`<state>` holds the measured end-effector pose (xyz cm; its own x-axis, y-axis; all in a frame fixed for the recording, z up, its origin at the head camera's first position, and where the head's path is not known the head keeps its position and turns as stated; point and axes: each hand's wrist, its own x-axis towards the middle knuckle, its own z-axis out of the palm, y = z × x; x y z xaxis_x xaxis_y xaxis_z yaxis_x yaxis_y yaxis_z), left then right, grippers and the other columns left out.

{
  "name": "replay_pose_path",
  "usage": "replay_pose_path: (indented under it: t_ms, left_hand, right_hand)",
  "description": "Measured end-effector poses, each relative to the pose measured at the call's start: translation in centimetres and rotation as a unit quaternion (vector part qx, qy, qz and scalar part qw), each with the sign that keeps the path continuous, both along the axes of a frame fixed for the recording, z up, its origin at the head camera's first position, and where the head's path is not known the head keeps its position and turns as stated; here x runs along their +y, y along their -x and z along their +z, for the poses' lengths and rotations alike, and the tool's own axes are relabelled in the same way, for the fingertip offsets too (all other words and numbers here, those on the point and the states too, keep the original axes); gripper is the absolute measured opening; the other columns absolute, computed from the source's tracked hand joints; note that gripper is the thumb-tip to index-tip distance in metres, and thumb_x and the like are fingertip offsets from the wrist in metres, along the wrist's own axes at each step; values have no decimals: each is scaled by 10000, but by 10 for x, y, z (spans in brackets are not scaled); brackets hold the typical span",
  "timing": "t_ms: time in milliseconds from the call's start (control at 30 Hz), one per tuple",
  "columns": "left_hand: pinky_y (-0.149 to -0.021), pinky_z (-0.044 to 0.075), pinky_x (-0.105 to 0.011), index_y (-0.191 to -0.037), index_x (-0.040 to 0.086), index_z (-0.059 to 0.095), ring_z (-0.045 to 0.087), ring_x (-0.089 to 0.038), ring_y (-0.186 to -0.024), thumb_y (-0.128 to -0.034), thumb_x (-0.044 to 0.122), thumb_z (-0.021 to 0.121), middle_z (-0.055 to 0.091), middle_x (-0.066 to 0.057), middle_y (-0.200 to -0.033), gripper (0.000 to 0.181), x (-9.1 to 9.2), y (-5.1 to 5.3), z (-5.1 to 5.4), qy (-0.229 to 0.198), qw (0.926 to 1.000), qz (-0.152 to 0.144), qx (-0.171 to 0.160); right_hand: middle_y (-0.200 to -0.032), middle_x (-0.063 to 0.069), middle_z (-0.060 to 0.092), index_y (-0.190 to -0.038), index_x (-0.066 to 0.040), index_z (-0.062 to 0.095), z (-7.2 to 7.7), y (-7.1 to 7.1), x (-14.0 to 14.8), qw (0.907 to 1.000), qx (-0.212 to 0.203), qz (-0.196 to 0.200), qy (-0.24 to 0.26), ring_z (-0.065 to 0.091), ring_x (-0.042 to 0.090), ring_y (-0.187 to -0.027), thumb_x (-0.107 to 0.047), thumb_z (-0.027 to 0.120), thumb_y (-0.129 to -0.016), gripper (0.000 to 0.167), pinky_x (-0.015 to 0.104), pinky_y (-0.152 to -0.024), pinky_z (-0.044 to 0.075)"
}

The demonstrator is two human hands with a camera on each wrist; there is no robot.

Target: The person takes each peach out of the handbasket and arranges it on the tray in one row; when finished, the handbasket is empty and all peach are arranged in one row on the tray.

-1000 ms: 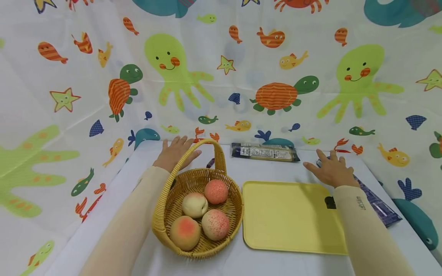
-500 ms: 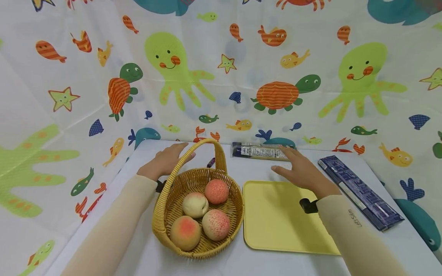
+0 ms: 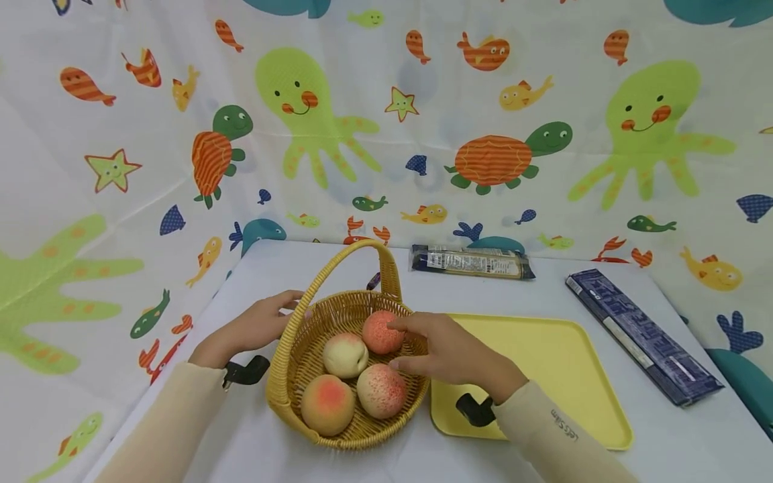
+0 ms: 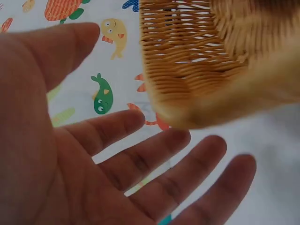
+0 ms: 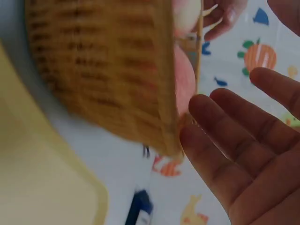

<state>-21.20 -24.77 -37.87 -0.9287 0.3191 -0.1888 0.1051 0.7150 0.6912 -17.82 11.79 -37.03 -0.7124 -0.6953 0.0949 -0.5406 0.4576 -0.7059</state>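
A wicker basket (image 3: pixel 350 443) with a tall arched handle (image 3: pixel 314 285) stands on the white table. Inside lie a red peach (image 3: pixel 377 332), a cream peach (image 3: pixel 345 355), an orange peach (image 3: pixel 327 404) and a speckled pink peach (image 3: pixel 382 391). My left hand (image 3: pixel 256 325) is at the basket's left, its fingertips partly behind the handle. In the left wrist view its fingers are spread close to the wicker (image 4: pixel 183 70); contact is unclear. My right hand (image 3: pixel 455 349) reaches over the right rim, fingers extended by the red peach. The right wrist view shows nothing gripped.
Right of the basket lies a yellow tray (image 3: pixel 543 369), partly under my right forearm. A dark blue package (image 3: pixel 474 261) lies along the back edge, and a long purple package (image 3: pixel 643 335) lies at the right. A small purple object (image 3: pixel 374 280) sits behind the basket.
My right hand has swept left from beside the purple package, across the tray, to the basket. My left hand has come back nearer and lower beside the handle. The basket has not visibly moved.
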Motion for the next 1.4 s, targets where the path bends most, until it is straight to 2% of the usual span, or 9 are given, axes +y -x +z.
replay_pose_path:
  t_ms: [100,167,300,433,667,867,967,1167,1400]
  left_hand:
    - [-821,602,-414,-1530,40,454,715,-274,-1044,-1055,378,615,556,-281,-1423,605,-8,-11,-13,-619,9978,39,-244]
    - [-805,604,-408,-1524,48,461,709,-263,-1042,-1054,363,619,565,-264,-1411,587,-11,-17,-19,-882,9955,67,-327]
    - [-802,605,-426,-1530,69,456,678,-315,-1130,-1062,356,604,563,-262,-1435,568,-15,-25,-29,-1122,9927,223,-384]
    - [-805,603,-418,-1553,86,418,644,-363,-1203,-1082,329,576,531,-281,-1479,553,-18,-34,-37,-1331,9900,255,-402]
    - [-802,603,-396,-1596,77,335,629,-378,-1221,-1092,269,555,495,-294,-1510,582,-22,-43,-44,-1743,9832,134,-523]
    - [-834,597,-408,-1610,66,310,594,-392,-1270,-1095,282,548,461,-293,-1544,607,-23,-48,-44,-1876,9798,283,-636]
    - [-840,593,-399,-1615,54,297,584,-397,-1284,-1094,274,553,465,-296,-1540,621,-23,-51,-45,-1919,9786,373,-643]
    - [-843,583,-368,-1615,25,275,559,-412,-1306,-1099,257,545,451,-310,-1543,627,-24,-55,-47,-1959,9784,338,-576]
    - [-860,570,-351,-1612,27,280,520,-417,-1341,-1094,251,554,431,-303,-1563,627,-23,-53,-45,-1973,9783,306,-548]
  right_hand:
    - [-1406,113,651,-1416,-33,620,-5,-4,-9,9994,-216,274,-28,640,303,-1250,-289,772,-962,543,488,-1044,502]
    - [-1391,111,664,-1401,-27,635,-9,-6,-13,9989,-234,400,-109,653,295,-1229,-252,780,-952,522,465,-1032,513]
    - [-1346,73,694,-1363,-43,671,-15,-7,-22,9976,-144,561,-370,647,180,-1208,-191,782,-919,480,366,-1009,520]
    - [-1310,-23,698,-1350,-106,692,-20,-10,-28,9954,-146,641,-704,611,63,-1157,-213,805,-883,492,286,-982,499]
    - [-1277,-126,688,-1368,-212,679,-24,-15,-38,9878,280,555,-1427,620,39,-1121,-348,850,-839,573,309,-988,494]
    - [-1203,-120,703,-1349,-260,675,-26,-14,-44,9841,359,483,-1670,640,50,-1034,-416,838,-836,560,307,-898,518]
    - [-1164,-129,703,-1333,-266,680,-27,-13,-46,9842,373,472,-1667,637,48,-990,-421,841,-825,555,291,-859,523]
    - [-1124,-144,696,-1316,-258,684,-27,-13,-44,9879,337,415,-1458,620,30,-944,-336,850,-775,571,261,-829,518]
    - [-1179,-117,693,-1346,-243,673,-12,-9,-21,9984,-227,52,-514,629,41,-942,-271,834,-792,578,256,-801,542]
